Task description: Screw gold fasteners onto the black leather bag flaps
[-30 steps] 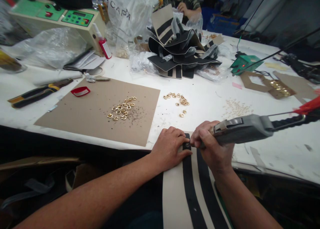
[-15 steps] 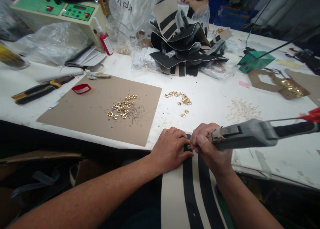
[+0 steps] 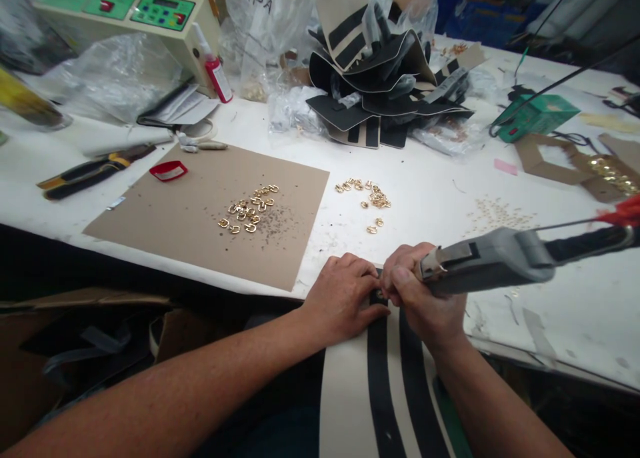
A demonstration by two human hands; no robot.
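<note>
Clamping right hand (image 3: 425, 291) around long grey power tool (image 3: 493, 261), 4 o'clock, over striped beige-and-black flexible panel (image 3: 383, 385), 5 o'clock. Resting left hand (image 3: 345, 298) on panel's far end, with thumb and forefinger apart; cannot tell if clamped beneath. Working at near edge of white-covered tabletop (image 3: 425, 211), with white strip between flat brown board (image 3: 195, 211), 9 o'clock, and loose gold metal loops (image 3: 380, 198), 2 o'clock. Reading "CAPA" on clear plastic bag (image 3: 270, 35), 11 o'clock. Spotting shiny gold pieces (image 3: 610, 171) in open brown cardboard tray (image 3: 601, 191), 3 o'clock.

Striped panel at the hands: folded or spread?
Spread: below the left hand, the striped panel shows black stripes running continuously, no fold visible.
</note>
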